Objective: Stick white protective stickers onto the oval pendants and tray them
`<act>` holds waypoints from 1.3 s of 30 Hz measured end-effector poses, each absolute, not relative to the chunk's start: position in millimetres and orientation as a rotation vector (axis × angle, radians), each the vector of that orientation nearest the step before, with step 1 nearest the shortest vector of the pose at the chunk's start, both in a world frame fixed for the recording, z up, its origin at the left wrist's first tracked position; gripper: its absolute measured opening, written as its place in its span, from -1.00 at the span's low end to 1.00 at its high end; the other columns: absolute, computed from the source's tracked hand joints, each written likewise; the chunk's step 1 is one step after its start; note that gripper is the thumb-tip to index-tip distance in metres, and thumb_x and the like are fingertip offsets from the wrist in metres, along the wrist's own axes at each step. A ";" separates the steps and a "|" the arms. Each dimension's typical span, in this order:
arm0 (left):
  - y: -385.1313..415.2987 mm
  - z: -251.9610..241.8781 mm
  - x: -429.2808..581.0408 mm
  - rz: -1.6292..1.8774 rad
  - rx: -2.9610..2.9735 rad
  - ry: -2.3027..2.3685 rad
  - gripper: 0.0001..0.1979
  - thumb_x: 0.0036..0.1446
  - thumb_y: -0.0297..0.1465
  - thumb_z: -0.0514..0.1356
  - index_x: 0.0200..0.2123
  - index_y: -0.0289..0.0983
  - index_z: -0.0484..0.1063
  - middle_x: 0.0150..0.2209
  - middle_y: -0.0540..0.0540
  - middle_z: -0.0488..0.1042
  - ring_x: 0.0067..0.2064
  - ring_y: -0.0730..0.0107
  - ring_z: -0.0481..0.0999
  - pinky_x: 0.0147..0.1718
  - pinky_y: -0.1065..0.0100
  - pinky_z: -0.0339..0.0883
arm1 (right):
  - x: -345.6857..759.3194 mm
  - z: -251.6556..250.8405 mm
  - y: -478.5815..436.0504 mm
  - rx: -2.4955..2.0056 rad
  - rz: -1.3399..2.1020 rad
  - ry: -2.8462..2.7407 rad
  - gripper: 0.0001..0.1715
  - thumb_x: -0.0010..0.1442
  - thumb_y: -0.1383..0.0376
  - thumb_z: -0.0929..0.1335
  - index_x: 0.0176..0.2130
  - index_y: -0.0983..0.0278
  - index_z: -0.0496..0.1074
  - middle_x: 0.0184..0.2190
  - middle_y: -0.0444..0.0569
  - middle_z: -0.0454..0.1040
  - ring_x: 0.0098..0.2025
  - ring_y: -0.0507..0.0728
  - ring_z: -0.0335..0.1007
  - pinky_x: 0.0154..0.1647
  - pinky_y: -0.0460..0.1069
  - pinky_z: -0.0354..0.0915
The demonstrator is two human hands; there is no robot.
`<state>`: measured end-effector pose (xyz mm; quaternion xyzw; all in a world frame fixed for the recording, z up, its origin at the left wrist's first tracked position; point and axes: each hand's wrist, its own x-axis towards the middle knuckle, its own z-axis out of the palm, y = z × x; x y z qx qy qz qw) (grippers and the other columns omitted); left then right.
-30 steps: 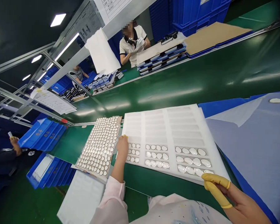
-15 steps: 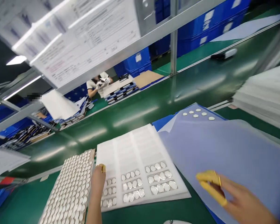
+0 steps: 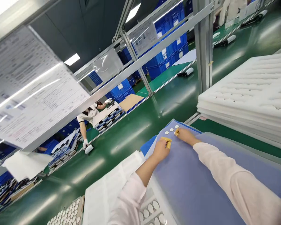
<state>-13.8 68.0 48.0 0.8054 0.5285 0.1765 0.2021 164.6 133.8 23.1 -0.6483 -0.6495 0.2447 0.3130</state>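
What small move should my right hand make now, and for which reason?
Perhaps the right hand should gently pinch the nearest flat white oval piece, because it appears to lie on the large blue-grey sheet, right at that hand; whether it is already gripped is unclear.

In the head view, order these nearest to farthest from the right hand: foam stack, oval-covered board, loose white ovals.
1. Loose white ovals, beside the right hand, on the bluish sheet.
2. Foam stack, to the right.
3. Oval-covered board, lower left.
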 end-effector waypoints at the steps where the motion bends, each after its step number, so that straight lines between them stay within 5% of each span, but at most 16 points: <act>1: 89.4 41.5 -5.9 0.455 2.260 1.532 -0.68 0.28 -0.58 0.03 0.02 -0.35 0.46 0.05 -0.26 0.50 0.11 0.25 0.47 0.13 0.22 0.35 | 162.6 15.4 139.6 -1.780 0.640 -1.765 -0.61 0.34 0.20 0.39 0.11 0.30 0.42 0.06 0.07 0.49 -0.03 0.19 0.51 -0.05 0.17 0.47; 12: 187.9 3.2 0.9 -0.139 2.360 1.635 -0.64 0.30 -0.26 0.20 0.09 -0.29 0.40 0.08 -0.20 0.45 0.03 0.18 0.51 -0.02 0.04 0.47 | 151.7 -31.6 143.3 -1.956 0.457 -2.023 -0.59 0.35 0.20 0.38 0.14 0.28 0.40 0.08 0.06 0.47 -0.03 0.19 0.51 -0.06 0.18 0.47; 21: 168.0 36.8 8.2 0.104 2.243 1.620 -0.67 0.30 -0.27 0.21 0.05 -0.30 0.42 0.06 -0.19 0.46 0.01 0.19 0.51 -0.02 0.05 0.46 | 148.5 2.2 149.6 -1.873 0.602 -2.008 -0.60 0.34 0.21 0.39 0.12 0.30 0.42 0.08 0.07 0.48 -0.01 0.20 0.50 -0.03 0.19 0.46; 26: 90.5 71.4 -5.1 0.571 2.016 1.592 -0.85 0.33 -0.45 0.06 -0.15 -0.32 0.42 -0.08 -0.18 0.49 -0.09 0.35 0.48 -0.06 0.25 0.41 | 151.2 43.3 107.6 -1.655 0.726 -1.884 -0.69 0.35 0.18 0.38 0.02 0.31 0.46 -0.05 0.02 0.53 -0.14 0.13 0.52 -0.13 0.11 0.48; 31: -46.2 101.0 -31.3 0.868 1.676 1.419 -0.70 0.30 -0.14 0.10 -0.25 -0.28 0.33 -0.37 -0.04 0.43 -0.42 0.47 0.42 -0.45 0.41 0.36 | 144.6 74.6 -18.8 -1.272 0.844 -1.797 -0.80 0.32 0.24 0.24 -0.27 0.22 0.43 -0.40 -0.12 0.48 -0.36 0.07 0.42 -0.29 -0.02 0.44; 33: -97.2 109.4 -37.9 1.045 1.354 1.177 -0.56 0.13 0.00 0.27 -0.31 -0.27 0.32 -0.42 -0.01 0.39 -0.46 0.50 0.38 -0.50 0.42 0.31 | 138.3 80.7 -73.8 -1.162 0.877 -1.788 -0.76 0.29 0.21 0.23 -0.39 0.19 0.34 -0.43 -0.12 0.42 -0.37 0.07 0.39 -0.30 -0.03 0.43; 39: -194.2 109.0 -40.5 1.184 0.922 1.018 -0.48 -0.05 0.00 0.42 -0.37 -0.28 0.31 -0.48 0.03 0.35 -0.54 0.58 0.30 -0.53 0.46 0.24 | 104.9 76.6 -174.1 -0.793 1.038 -1.611 -0.83 0.25 0.37 0.29 -0.37 0.17 0.39 -0.52 -0.16 0.41 -0.51 0.04 0.34 -0.49 -0.07 0.31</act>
